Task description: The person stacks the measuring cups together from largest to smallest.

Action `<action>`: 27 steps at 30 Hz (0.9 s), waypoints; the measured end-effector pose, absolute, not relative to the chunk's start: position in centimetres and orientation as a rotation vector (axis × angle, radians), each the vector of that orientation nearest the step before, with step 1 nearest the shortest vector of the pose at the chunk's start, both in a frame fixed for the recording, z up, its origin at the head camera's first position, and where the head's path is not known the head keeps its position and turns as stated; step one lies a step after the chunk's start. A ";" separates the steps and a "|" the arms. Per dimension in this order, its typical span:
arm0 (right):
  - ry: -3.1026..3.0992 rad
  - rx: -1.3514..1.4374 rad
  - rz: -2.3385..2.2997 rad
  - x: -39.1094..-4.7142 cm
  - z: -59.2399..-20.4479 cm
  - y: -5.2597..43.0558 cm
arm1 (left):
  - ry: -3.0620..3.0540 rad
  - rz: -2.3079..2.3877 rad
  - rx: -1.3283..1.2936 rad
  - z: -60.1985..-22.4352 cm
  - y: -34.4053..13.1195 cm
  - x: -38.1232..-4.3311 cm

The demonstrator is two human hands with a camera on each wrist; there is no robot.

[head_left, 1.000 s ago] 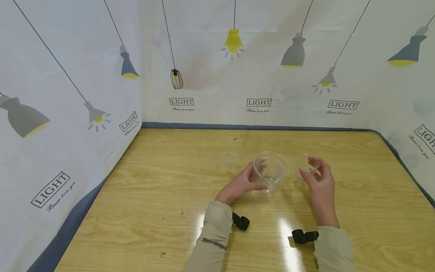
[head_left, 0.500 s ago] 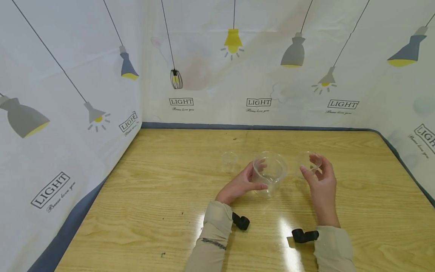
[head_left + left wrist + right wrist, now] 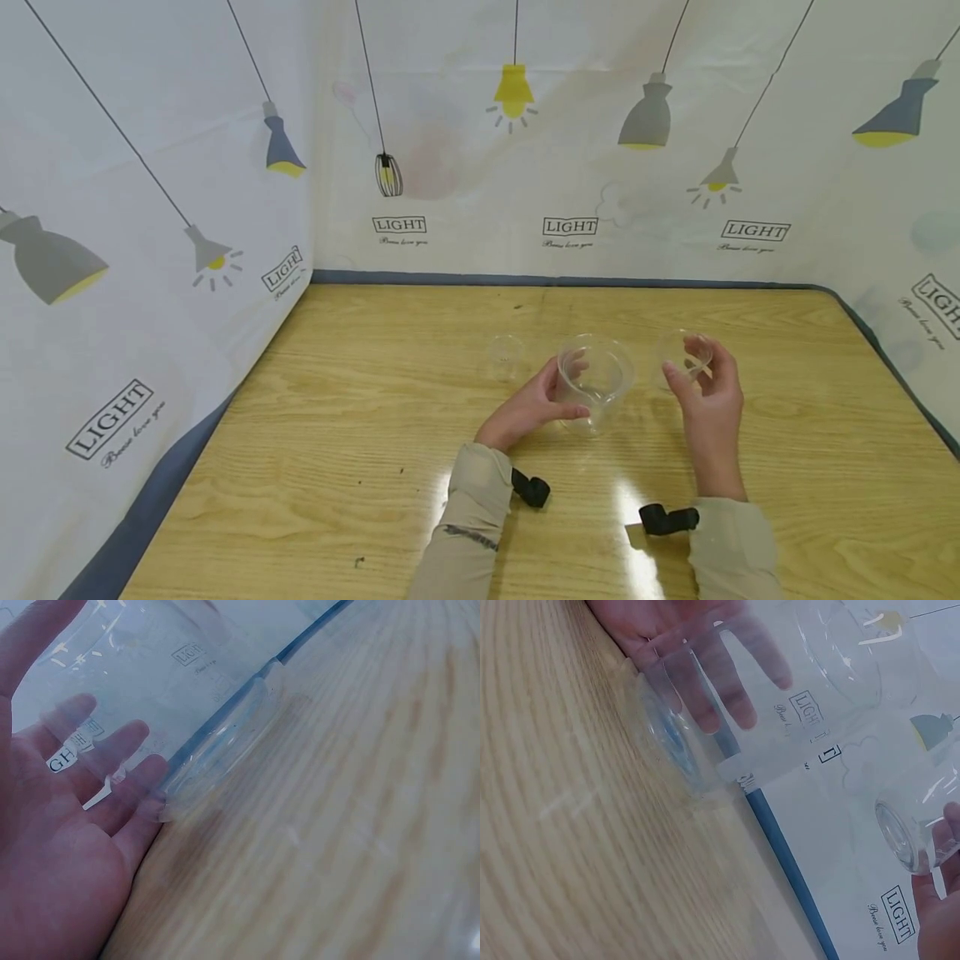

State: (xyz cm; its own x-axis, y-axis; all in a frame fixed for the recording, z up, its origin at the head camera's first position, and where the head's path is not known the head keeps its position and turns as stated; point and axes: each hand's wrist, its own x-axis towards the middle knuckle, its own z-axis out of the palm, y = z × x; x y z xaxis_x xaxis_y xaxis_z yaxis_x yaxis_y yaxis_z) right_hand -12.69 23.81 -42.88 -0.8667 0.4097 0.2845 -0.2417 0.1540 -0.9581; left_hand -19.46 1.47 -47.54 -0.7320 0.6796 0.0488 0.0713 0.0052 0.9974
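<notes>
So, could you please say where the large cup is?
In the head view, the large cup is right of centre in the left hand, left of the small cup in the right hand.

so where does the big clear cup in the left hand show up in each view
Head: big clear cup, just right of centre, in the left hand.
Left wrist: big clear cup, upper left.
Right wrist: big clear cup, upper centre.
Landmark in all three: the blue strip behind the table.
</notes>
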 end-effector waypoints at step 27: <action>-1.841 -0.059 1.790 -12.0 -40.3 22.2 | 1.811 1.743 0.796 -45.2 0.9 -18.7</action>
State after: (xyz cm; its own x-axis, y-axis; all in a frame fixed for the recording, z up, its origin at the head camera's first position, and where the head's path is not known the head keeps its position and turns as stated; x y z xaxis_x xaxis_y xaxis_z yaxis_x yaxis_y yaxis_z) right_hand -12.04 22.18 -40.25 -0.8393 0.4081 0.3592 -0.3477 0.1050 -0.9317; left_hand -18.69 0.88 -45.20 -0.7045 0.7085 0.0420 0.0689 0.0094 0.9976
